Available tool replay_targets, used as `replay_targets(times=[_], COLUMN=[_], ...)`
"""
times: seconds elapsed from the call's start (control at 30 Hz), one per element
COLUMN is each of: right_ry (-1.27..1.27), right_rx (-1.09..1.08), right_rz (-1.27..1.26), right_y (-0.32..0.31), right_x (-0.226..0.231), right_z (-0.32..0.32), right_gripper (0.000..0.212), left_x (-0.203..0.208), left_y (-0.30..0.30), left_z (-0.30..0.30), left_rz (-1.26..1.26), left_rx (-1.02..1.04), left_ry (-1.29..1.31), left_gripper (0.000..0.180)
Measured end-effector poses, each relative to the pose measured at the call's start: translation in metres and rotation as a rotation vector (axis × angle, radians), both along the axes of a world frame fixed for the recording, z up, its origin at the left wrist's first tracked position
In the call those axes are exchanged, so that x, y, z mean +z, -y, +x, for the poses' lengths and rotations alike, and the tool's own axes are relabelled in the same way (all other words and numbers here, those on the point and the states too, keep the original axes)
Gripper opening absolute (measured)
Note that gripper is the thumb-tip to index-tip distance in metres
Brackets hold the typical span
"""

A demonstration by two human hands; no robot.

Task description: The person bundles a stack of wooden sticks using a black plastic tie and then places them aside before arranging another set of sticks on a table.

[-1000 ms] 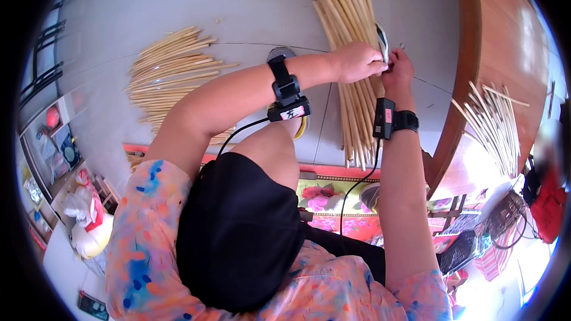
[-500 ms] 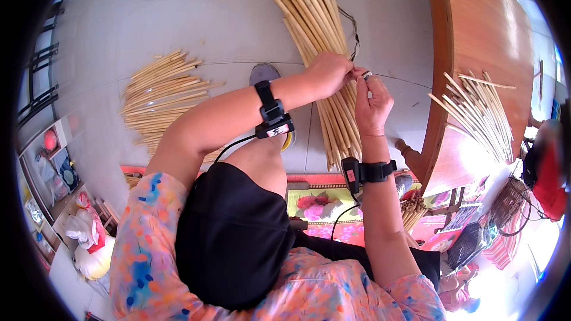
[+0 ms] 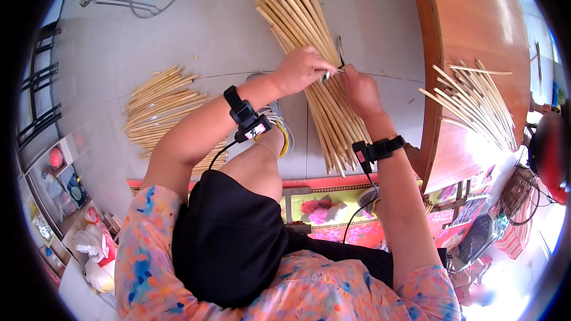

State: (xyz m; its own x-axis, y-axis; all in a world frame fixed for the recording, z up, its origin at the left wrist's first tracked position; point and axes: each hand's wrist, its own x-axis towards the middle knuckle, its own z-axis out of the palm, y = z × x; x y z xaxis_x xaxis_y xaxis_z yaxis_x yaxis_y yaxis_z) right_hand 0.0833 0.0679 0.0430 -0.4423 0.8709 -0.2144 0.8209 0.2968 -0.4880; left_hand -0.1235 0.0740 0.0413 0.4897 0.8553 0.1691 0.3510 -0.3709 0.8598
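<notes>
Over the grey floor, a long bundle of pale sticks slants between both hands. The left hand curls closed around the bundle's middle from the left side. The right hand presses against the bundle's right side with fingers bent, and a thin dark wire shows between the two hands. A second pile of sticks lies on the floor to the left, and a third pile rests on the wooden table.
</notes>
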Motion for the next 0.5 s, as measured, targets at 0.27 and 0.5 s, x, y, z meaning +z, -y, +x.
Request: replay_targets(times=[0.27,0.5], right_ry=[0.176,0.224], right_rx=[0.052,0.419], right_rz=[-0.125,-0.307], right_y=[0.024,0.065], right_x=[0.034,0.106], right_z=[0.018,0.004], right_gripper=[0.013,0.012], left_x=[0.003,0.021], left_y=[-0.014,-0.026], left_z=[0.001,0.0], left_rz=[-0.939,-1.003], left_rx=[0.112,-0.056], left_ry=[0.065,0.009], left_gripper=[0.021,0.017])
